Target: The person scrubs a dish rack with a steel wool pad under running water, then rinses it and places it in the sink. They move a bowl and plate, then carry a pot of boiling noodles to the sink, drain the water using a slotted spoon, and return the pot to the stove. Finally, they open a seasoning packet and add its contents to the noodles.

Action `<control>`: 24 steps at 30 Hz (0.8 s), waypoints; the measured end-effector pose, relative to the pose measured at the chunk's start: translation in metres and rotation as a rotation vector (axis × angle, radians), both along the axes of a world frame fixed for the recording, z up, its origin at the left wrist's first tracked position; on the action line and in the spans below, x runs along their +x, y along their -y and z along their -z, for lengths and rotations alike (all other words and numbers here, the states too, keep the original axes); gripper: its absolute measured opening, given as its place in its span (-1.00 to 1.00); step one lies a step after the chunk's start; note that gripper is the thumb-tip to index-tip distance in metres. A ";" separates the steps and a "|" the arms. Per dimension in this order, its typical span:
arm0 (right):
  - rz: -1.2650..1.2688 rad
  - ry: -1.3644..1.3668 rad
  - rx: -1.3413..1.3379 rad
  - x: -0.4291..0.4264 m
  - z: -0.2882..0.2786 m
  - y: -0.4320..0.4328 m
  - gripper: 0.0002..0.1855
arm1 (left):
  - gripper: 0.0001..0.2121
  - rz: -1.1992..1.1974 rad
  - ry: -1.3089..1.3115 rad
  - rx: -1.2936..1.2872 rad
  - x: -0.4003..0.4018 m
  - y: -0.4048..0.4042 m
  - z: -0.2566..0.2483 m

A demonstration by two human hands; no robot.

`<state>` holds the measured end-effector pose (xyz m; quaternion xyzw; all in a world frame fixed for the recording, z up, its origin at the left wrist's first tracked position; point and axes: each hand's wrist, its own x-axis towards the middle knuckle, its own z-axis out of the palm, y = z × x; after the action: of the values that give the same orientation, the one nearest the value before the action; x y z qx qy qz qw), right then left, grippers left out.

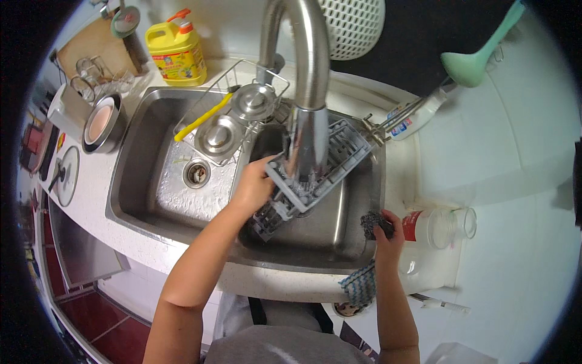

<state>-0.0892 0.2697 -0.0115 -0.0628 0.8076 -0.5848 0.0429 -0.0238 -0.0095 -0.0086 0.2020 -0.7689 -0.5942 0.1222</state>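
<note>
My left hand [254, 185] grips the left end of a grey plastic rack [338, 182], tilted over the right basin [359, 214] of a steel double sink. The faucet [311, 82] arches over the rack and covers part of it; water splashes beneath its spout. My right hand [390, 230] holds a dark scouring pad [373, 224] near the basin's right rim, apart from the rack. Another grey slotted part [269, 221] shows just under the rack's lower left; whether it is joined on, I cannot tell. Two steel lids [219, 136] lie in a wire basket by the left basin.
A yellow-handled brush [204, 117] lies across the wire basket. Behind the sink stands a yellow detergent jug [178, 57]. Stacked bowls [103, 123] are on the left counter, a clear plastic jar [429, 230] at the right. A striped cloth [360, 285] hangs over the front edge.
</note>
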 end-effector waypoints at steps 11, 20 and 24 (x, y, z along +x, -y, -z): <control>-0.175 0.101 0.380 -0.052 0.086 0.004 -0.42 | -0.81 0.107 -0.022 0.176 0.028 -0.009 -0.024; -0.345 -0.474 0.305 -0.059 0.097 0.022 -0.75 | -0.89 0.193 -0.004 -0.112 -0.003 -0.042 -0.036; -0.309 -0.211 0.336 -0.054 0.088 0.022 -0.76 | -0.81 0.203 -0.110 -0.103 -0.002 -0.042 -0.031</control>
<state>-0.1436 0.2480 -0.0997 -0.2383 0.8744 -0.4188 0.0570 -0.0259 0.0328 0.0221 0.0838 -0.8069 -0.5736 0.1137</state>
